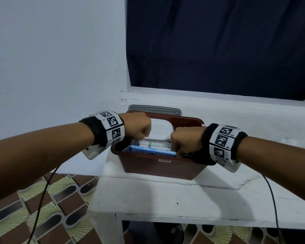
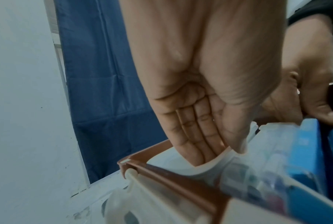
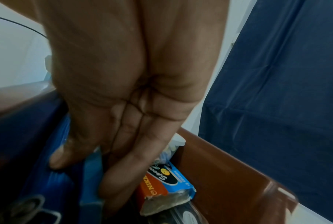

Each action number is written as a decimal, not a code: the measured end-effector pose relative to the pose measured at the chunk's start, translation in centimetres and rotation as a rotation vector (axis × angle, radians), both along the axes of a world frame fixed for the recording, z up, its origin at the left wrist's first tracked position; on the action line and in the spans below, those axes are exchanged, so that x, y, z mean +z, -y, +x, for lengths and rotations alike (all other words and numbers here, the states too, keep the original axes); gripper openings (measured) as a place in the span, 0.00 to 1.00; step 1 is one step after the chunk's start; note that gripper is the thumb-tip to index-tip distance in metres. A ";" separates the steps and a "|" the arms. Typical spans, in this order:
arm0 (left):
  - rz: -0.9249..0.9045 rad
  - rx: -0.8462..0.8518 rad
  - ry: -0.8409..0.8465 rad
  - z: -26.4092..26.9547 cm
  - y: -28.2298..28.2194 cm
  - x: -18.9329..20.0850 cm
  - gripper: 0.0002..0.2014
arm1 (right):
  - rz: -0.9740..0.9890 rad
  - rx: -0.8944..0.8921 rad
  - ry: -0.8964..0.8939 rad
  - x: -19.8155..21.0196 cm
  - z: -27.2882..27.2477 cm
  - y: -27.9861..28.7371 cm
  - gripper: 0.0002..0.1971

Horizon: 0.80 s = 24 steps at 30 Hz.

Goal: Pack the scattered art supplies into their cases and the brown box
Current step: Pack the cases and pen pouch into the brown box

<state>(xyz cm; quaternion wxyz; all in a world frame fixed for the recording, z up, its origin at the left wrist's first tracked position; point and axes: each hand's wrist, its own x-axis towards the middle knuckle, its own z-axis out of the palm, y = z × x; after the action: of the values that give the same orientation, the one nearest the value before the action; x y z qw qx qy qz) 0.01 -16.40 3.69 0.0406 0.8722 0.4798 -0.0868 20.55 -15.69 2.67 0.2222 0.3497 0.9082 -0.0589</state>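
Cardboard bends easily, so the blue pencil box [image 1: 152,150] is best held by its short ends, as it is light but crushable. It sits in the brown box [image 1: 158,167] on the white desk [image 1: 165,196]. The left hand [image 1: 136,126] pinches the clear case [image 2: 261,159] beside it; the right hand [image 1: 185,140] pinches the pencil box's end. I count one pencil box, one clear case, one white tub [image 1: 159,128], one orange packet [image 3: 156,186].
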 end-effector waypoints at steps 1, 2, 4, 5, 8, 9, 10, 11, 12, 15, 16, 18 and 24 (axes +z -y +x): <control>-0.015 0.002 0.007 0.0 -0.2 0.1 0.07 | -0.036 -0.040 -0.026 0.2 0.2 -0.1 0.06; -0.037 0.005 0.023 -0.1 -0.5 0.1 0.06 | -0.087 -0.091 -0.053 0.5 0.5 -0.3 0.07; -0.082 0.022 0.054 -0.1 -0.7 0.0 0.06 | -0.168 -0.164 -0.105 0.7 0.7 -0.3 0.09; -0.089 0.028 0.050 0.0 -0.8 -0.2 0.07 | -0.173 -0.167 -0.121 0.7 0.6 -0.2 0.09; -0.070 0.013 0.012 0.5 -1.1 -0.6 0.09 | -0.124 -0.147 -0.124 0.6 0.0 0.4 0.07; -0.072 0.016 0.011 0.6 -1.1 -0.6 0.10 | -0.112 -0.155 -0.114 0.7 0.1 0.4 0.06; -0.077 0.022 0.017 0.6 -1.2 -0.6 0.10 | -0.090 -0.160 -0.094 0.9 0.3 0.4 0.05; -0.085 0.032 0.022 0.5 -1.2 -0.5 0.10 | -0.057 -0.157 -0.061 1.1 0.5 0.3 0.05; -0.093 0.037 0.028 0.4 -1.2 -0.5 0.10 | -0.019 -0.150 -0.034 1.2 0.8 0.3 0.07; -0.103 0.030 0.019 0.3 -1.2 -0.6 0.10 | -0.017 -0.177 -0.032 0.8 1.1 0.2 0.06; -0.109 0.028 0.011 0.3 -1.3 -0.6 0.10 | -0.040 -0.195 -0.057 0.7 1.1 0.3 0.04; -0.128 0.030 -0.015 0.5 -1.7 -0.5 0.11 | -0.051 -0.204 -0.104 0.7 1.1 0.5 0.02; -0.151 -0.030 0.036 2.7 -2.9 0.5 0.07 | -0.022 -0.206 -0.255 2.0 3.7 1.6 0.06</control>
<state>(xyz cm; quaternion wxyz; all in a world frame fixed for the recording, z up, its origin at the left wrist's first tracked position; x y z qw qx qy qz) 2.71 -13.53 4.21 0.1135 0.8751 0.4580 -0.1079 24.23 -17.27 4.64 0.1017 0.4280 0.8878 -0.1353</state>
